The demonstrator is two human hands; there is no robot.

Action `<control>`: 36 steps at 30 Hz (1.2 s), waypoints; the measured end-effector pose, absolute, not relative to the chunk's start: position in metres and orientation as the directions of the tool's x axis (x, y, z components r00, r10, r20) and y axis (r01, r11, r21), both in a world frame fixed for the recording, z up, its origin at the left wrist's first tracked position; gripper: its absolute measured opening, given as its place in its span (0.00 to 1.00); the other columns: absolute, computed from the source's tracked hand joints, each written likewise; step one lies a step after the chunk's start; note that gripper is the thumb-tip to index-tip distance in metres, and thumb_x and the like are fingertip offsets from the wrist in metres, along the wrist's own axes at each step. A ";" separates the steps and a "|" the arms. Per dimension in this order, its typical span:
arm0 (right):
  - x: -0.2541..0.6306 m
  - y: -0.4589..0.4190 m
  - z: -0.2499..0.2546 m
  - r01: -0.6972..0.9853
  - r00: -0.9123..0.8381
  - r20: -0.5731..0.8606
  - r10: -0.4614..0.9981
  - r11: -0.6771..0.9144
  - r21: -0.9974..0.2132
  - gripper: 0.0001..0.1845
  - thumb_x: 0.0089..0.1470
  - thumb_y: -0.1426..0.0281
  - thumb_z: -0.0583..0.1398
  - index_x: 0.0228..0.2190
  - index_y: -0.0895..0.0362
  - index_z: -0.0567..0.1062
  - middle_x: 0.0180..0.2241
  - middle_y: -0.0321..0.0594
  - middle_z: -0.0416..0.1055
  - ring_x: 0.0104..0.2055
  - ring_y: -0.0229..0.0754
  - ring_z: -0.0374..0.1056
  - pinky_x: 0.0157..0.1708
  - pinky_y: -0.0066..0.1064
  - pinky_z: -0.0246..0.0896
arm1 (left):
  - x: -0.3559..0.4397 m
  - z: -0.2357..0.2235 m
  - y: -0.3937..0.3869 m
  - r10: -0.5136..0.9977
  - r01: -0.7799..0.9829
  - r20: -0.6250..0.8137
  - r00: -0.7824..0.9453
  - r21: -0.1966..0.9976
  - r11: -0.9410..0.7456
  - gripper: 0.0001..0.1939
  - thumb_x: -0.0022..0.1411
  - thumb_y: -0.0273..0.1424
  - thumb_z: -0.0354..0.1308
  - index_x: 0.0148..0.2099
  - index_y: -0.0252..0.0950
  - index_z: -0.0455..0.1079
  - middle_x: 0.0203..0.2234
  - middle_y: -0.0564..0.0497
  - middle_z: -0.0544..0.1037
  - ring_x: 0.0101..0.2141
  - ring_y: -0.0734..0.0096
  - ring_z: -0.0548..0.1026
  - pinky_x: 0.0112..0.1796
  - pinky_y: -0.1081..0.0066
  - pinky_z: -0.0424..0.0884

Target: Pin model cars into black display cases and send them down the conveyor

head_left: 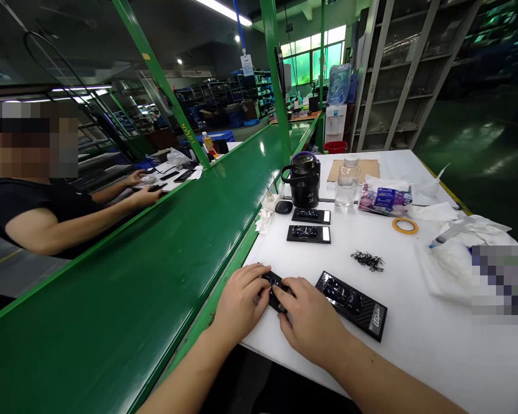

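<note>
My left hand (242, 299) and my right hand (308, 316) meet near the front left of the white table, closed over a glossy black model car (274, 280) on a dark base. Fingertips of both hands press on it, and they hide much of its shape. Just right of my right hand lies a larger black ribbed plate (373, 322) with a silver label, bearing a glossy dark model car (342, 294). Further back are two similar smaller plates with dark cars, one nearer (294, 236) and one farther (297, 218), each with a white label.
A pile of small black pieces (368, 261) lies right of centre. Behind are a black jug (305, 184), a clear bottle (347, 184), a wipes pack (384, 196) and a yellow tape roll (404, 226). A green partition (155, 264) borders the left; another person works beyond it.
</note>
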State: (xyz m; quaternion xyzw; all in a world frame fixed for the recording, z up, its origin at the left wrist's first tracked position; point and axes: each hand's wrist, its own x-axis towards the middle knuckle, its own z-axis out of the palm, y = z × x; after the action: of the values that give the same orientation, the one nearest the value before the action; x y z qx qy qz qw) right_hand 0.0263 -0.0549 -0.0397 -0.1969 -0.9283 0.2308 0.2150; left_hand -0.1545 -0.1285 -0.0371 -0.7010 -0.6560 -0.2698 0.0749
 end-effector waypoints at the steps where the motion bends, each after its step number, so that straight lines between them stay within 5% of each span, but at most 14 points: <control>1: 0.026 -0.055 -0.039 0.272 -0.834 0.303 0.460 0.823 -0.499 0.26 0.54 0.78 0.61 0.55 0.62 0.71 0.47 0.46 0.65 0.47 0.50 0.60 0.53 0.40 0.60 | -0.154 -0.036 -0.128 0.892 0.940 0.444 -0.080 0.331 -0.080 0.05 0.62 0.25 0.54 0.36 0.39 0.69 0.53 0.49 0.74 0.55 0.60 0.69 0.56 0.56 0.65; 5: 0.024 -0.058 -0.035 0.309 -0.848 0.284 0.447 0.853 -0.420 0.26 0.55 0.76 0.61 0.56 0.63 0.70 0.46 0.49 0.66 0.47 0.52 0.60 0.53 0.43 0.60 | -0.159 -0.037 -0.121 0.891 0.693 0.192 -0.412 0.701 0.169 0.11 0.56 0.28 0.59 0.43 0.40 0.67 0.62 0.47 0.64 0.62 0.55 0.61 0.62 0.50 0.56; 8: 0.022 -0.059 -0.035 0.333 -0.853 0.277 0.443 0.869 -0.365 0.26 0.56 0.75 0.61 0.56 0.65 0.71 0.46 0.51 0.66 0.48 0.53 0.60 0.57 0.44 0.56 | -0.166 -0.041 -0.116 0.875 0.530 0.055 -0.480 0.814 0.239 0.20 0.56 0.32 0.59 0.52 0.41 0.64 0.62 0.44 0.63 0.62 0.54 0.61 0.62 0.49 0.55; 16: 0.015 -0.065 -0.035 0.382 -0.861 0.236 0.451 0.879 -0.286 0.26 0.56 0.76 0.61 0.57 0.66 0.70 0.43 0.51 0.67 0.47 0.54 0.61 0.56 0.45 0.57 | -0.165 -0.042 -0.115 0.873 0.498 0.011 -0.488 0.825 0.268 0.22 0.55 0.31 0.61 0.52 0.40 0.64 0.63 0.43 0.62 0.62 0.54 0.61 0.62 0.52 0.54; 22: 0.015 -0.067 -0.032 0.398 -0.835 0.246 0.493 0.848 -0.350 0.26 0.54 0.77 0.60 0.55 0.62 0.72 0.43 0.50 0.67 0.45 0.53 0.61 0.51 0.45 0.61 | -0.162 -0.039 -0.117 0.887 0.516 0.034 -0.460 0.823 0.236 0.20 0.55 0.29 0.60 0.51 0.39 0.64 0.62 0.42 0.63 0.62 0.54 0.63 0.62 0.51 0.55; 36: 0.008 -0.078 -0.041 0.463 -0.822 0.227 0.522 0.845 -0.267 0.26 0.55 0.78 0.58 0.56 0.63 0.71 0.47 0.52 0.67 0.50 0.57 0.60 0.58 0.58 0.52 | -0.162 -0.039 -0.117 0.886 0.501 0.032 -0.462 0.834 0.231 0.20 0.55 0.24 0.59 0.50 0.39 0.64 0.62 0.41 0.63 0.61 0.55 0.64 0.61 0.49 0.58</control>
State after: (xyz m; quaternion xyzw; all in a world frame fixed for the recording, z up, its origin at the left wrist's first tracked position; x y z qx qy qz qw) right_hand 0.0081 -0.0780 -0.0414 -0.2595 -0.9492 0.1002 0.1471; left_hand -0.1617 -0.1166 -0.0394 -0.4631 -0.7488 -0.4127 -0.2337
